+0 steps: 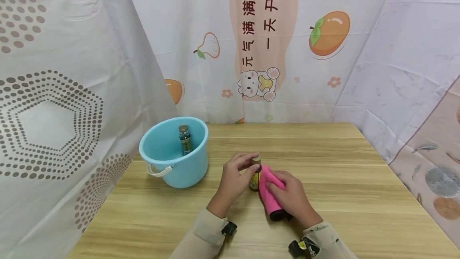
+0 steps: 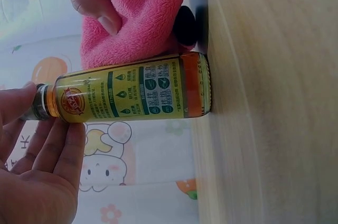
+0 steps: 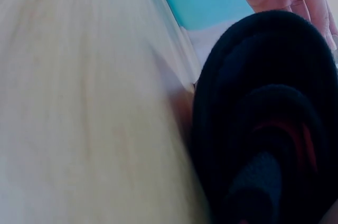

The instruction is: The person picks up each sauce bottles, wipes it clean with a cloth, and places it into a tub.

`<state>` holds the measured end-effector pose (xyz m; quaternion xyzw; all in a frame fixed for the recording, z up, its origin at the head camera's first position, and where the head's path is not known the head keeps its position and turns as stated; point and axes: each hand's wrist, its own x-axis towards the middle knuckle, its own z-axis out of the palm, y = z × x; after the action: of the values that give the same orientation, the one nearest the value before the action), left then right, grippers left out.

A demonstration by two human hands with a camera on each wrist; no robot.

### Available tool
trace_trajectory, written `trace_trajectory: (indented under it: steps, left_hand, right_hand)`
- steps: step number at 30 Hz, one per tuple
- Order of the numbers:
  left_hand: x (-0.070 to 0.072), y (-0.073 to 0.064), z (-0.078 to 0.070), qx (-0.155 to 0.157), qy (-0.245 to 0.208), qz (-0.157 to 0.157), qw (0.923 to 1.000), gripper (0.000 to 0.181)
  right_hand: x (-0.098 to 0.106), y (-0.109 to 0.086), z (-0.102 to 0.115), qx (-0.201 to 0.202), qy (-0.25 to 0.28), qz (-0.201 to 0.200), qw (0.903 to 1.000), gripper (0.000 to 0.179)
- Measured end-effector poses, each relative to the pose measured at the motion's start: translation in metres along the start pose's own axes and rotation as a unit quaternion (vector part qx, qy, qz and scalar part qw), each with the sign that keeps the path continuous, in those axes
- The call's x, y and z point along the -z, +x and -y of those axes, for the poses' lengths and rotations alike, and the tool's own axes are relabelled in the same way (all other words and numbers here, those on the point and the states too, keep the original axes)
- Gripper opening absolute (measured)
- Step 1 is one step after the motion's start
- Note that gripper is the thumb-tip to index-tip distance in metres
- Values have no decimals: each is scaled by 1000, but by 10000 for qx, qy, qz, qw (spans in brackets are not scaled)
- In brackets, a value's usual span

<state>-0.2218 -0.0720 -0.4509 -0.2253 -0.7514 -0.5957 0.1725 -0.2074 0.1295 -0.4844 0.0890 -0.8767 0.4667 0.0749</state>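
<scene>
A small glass bottle [image 1: 255, 179] with a yellow-green label [image 2: 121, 94] stands upright on the wooden table. My left hand [image 1: 233, 177] pinches it at the cap and neck between thumb and fingers. Against the bottle's right side lies a fuzzy pink cloth [image 1: 268, 193], which my right hand [image 1: 290, 195] grips with the thumb on top. The cloth's near end is dark and rounded; in the right wrist view this black end [image 3: 248, 65] fills much of the picture and hides the bottle.
Left of the hands stands a light blue bucket [image 1: 183, 175] with a white handle [image 1: 159, 171]. Another dark bottle with a gold cap [image 1: 185, 140] leans inside it. The wooden table [image 1: 334, 171] runs back to a printed curtain [image 1: 215, 75].
</scene>
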Motion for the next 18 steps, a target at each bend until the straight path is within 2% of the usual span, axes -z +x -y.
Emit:
trace_trajectory:
  steps: [5,18]
  left_hand:
    - [0,0,0,-36,11,11,10000,31]
    - [0,0,0,-85,188,96,9997,31]
  right_hand:
    - [0,1,-2,346,-18,-233,9991,39]
    - [2,-1,-3,1183,594,-740,9884,44]
